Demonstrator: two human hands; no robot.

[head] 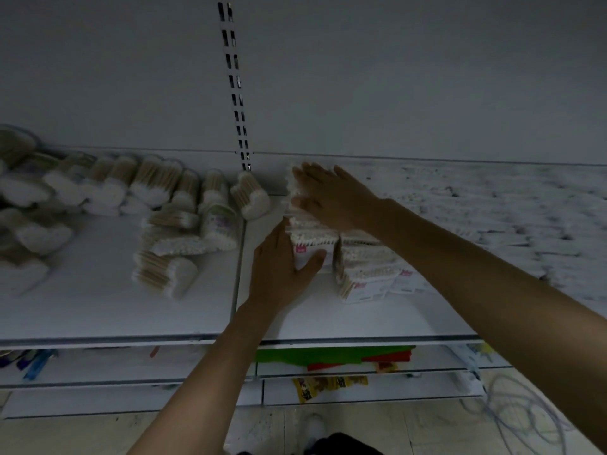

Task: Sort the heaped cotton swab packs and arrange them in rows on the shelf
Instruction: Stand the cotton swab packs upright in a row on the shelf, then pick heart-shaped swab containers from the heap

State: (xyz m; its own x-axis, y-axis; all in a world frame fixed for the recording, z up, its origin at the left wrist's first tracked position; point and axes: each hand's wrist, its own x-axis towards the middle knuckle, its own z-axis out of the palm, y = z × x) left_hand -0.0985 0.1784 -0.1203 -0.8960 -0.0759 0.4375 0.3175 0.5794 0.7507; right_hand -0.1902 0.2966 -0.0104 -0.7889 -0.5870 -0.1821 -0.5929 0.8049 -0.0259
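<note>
Now left fingers (279,239) round front swab pack (308,248), right fingers (310,175) flat atop row (323,233).

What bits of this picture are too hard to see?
Head view:
Writing on the pink-labelled flat swab packs: too small, partly under the left hand.
Back of that row: covered by the right hand.
White heap of packs on the right: blurred.
Round wooden-stick swab bundles far left: cut off by the edge.
</note>
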